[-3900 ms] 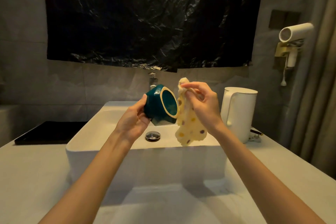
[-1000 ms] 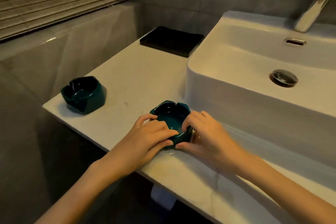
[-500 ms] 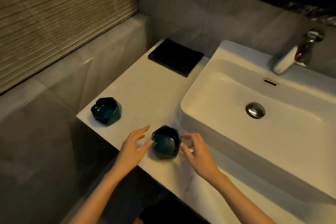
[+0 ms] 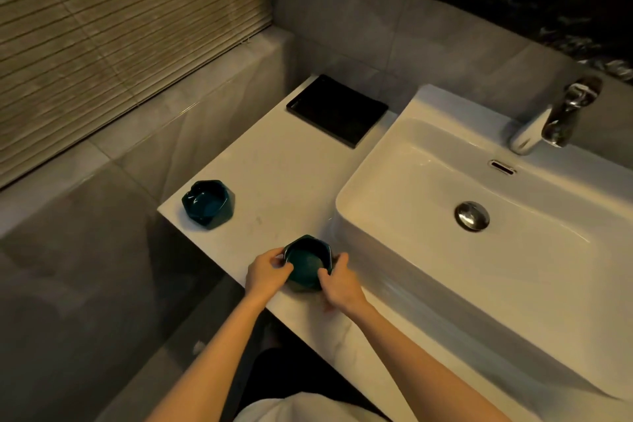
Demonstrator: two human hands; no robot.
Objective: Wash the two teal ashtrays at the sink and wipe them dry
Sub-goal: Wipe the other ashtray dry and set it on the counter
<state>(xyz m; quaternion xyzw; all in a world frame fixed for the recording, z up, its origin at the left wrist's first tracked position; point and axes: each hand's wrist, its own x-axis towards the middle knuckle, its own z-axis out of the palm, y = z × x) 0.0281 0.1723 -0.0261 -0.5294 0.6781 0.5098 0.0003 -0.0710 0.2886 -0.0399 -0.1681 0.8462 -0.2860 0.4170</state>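
A teal ashtray (image 4: pixel 307 260) stands on the white counter (image 4: pixel 274 181) just left of the sink (image 4: pixel 428 181), near the front edge. My left hand (image 4: pixel 266 272) grips its left side and my right hand (image 4: pixel 339 281) grips its right side, fingers curled round the rim. The second teal ashtray (image 4: pixel 209 204) sits alone at the counter's left corner, apart from both hands. No cloth is in view.
A black tray (image 4: pixel 337 110) lies at the back of the counter beside the sink. The chrome tap (image 4: pixel 555 116) stands behind the basin, and the drain plug (image 4: pixel 472 216) is in its middle. A blind (image 4: pixel 120 27) covers the window on the left. The counter drops off at its left edge.
Half a second ago both hands hovered open beside the near ashtray; now they have closed on its two sides. The cloth held earlier is gone from view.
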